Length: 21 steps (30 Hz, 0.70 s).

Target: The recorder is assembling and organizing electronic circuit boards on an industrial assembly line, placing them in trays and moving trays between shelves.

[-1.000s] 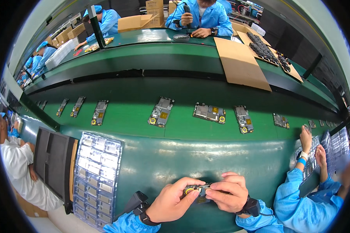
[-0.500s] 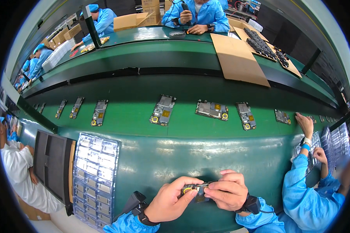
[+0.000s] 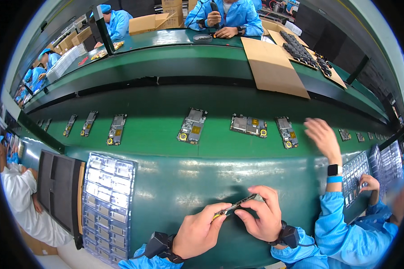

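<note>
Above the near green table I hold a circuit board [image 3: 234,207] between both hands, tilted so that it shows nearly edge-on. My left hand [image 3: 198,232] is closed on its lower left end, thumb and fingers pinching it beside a yellow round part. At the raised right end, the fingers of my right hand [image 3: 264,216] grip the board's edge, while the thumb points in below it. The board's faces are mostly out of sight. Beyond my hands, similar boards with yellow round parts lie on the green belt, among them one board [image 3: 192,126] straight ahead.
A clear plastic tray [image 3: 132,179] with rectangular metal pieces lies left, beside a black foam tray [image 3: 58,193]. At right a co-worker's hand [image 3: 323,139] reaches over the belt, near another clear tray [image 3: 357,172]. A cardboard sheet [image 3: 274,67] overhangs the far bench.
The board in my hands has turned edge-on, its right end raised, and my right thumb has come off it. Boards on the belt have shifted slightly right. The co-worker's hand has moved left.
</note>
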Tool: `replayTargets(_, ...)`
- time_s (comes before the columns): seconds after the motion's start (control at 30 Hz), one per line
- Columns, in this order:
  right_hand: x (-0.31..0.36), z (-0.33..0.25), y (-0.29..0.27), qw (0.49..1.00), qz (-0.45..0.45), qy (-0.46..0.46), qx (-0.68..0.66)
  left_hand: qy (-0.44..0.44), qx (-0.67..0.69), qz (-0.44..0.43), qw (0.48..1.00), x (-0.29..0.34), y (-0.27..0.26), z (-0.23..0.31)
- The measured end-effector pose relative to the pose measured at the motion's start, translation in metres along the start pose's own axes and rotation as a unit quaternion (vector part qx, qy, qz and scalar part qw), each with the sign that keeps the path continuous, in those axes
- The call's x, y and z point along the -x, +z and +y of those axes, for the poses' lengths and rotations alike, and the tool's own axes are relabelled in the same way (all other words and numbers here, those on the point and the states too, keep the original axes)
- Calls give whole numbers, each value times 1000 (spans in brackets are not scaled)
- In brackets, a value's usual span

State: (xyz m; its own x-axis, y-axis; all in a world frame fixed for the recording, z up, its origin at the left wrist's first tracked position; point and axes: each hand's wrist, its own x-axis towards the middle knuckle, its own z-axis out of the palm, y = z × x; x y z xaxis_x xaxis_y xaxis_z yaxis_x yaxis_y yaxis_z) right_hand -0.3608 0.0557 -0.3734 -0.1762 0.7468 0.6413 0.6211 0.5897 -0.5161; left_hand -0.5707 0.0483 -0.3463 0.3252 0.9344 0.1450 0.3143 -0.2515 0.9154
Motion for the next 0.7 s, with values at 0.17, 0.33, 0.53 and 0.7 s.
replayTargets(0.17,9,1,7,998,1,45,-42,23,-20,-1,1000,-1,5,-1)
replayTargets(0.33,8,3,3,995,-41,68,-63,32,-28,14,999,-3,10,-5)
replayTargets(0.53,2,7,-4,989,-105,78,-74,-5,-22,-7,1000,-5,11,-3)
replayTargets(0.7,1,6,-7,984,-128,89,-87,-26,-13,-15,999,-5,11,-3)
